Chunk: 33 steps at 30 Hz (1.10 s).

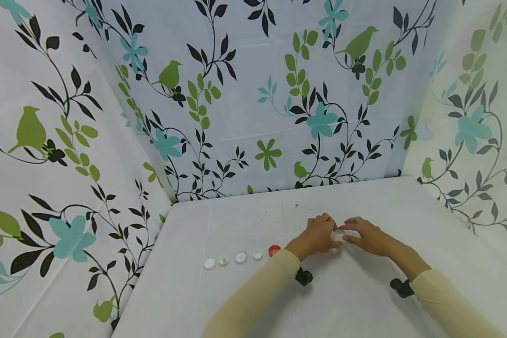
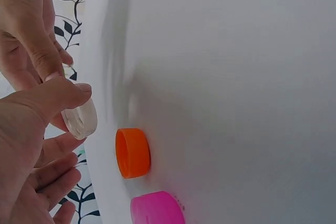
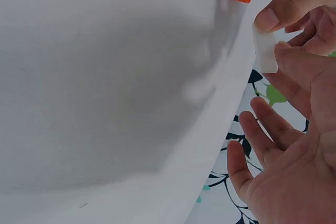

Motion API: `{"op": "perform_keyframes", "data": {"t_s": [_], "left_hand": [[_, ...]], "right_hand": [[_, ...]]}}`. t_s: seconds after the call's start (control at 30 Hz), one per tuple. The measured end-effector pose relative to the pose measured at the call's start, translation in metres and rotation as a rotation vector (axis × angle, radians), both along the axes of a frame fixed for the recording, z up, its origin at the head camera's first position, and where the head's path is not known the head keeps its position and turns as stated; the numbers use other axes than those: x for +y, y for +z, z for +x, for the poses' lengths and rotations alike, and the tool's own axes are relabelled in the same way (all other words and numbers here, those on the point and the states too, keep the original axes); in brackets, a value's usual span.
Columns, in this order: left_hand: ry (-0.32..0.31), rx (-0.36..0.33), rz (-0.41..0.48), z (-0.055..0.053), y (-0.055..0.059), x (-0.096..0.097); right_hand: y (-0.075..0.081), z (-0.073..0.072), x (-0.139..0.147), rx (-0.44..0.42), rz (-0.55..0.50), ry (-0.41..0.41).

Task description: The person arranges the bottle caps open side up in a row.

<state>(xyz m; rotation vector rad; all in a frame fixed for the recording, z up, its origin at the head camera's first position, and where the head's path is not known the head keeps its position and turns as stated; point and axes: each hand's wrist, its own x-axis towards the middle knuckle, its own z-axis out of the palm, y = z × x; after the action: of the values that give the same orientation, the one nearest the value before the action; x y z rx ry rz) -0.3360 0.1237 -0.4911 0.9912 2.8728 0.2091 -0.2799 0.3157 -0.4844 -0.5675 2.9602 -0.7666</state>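
Both hands meet over the far right part of the table at a small translucent white bottle cap (image 2: 86, 120). My left hand (image 1: 318, 233) pinches it with the thumb on its rim. From the other side, my right hand (image 1: 369, 237) grips the same cap between thumb and index finger, its other fingers spread apart in the right wrist view. In the left wrist view the cap is held tilted, its hollow side partly showing. An orange cap (image 2: 137, 153) lies on the table close to the left hand, beside a pink cap (image 2: 157, 209).
A row of caps runs leftward on the white table (image 1: 245, 300): a red cap (image 1: 274, 250), then several pale ones, ending with a white cap (image 1: 209, 263). A patterned curtain (image 1: 236, 117) stands behind and along both sides of the table.
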Motion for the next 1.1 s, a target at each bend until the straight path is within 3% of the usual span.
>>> {"op": "perform_keyframes", "data": {"t_s": [0.27,0.5,0.83,1.1], "left_hand": [[-0.028,0.012,0.012,0.007,-0.006,0.0],[-0.021,0.006,0.007,0.008,-0.012,0.002],[0.01,0.003,-0.014,0.006,-0.019,-0.005],[0.041,0.028,0.027,0.013,-0.007,-0.015]], "right_hand": [[-0.013,0.0,0.005,-0.014,0.045,0.001],[-0.019,0.002,0.005,-0.016,0.064,-0.022],[-0.023,-0.004,-0.001,0.02,0.081,0.01],[-0.024,-0.002,0.005,-0.011,0.11,-0.029]]}}
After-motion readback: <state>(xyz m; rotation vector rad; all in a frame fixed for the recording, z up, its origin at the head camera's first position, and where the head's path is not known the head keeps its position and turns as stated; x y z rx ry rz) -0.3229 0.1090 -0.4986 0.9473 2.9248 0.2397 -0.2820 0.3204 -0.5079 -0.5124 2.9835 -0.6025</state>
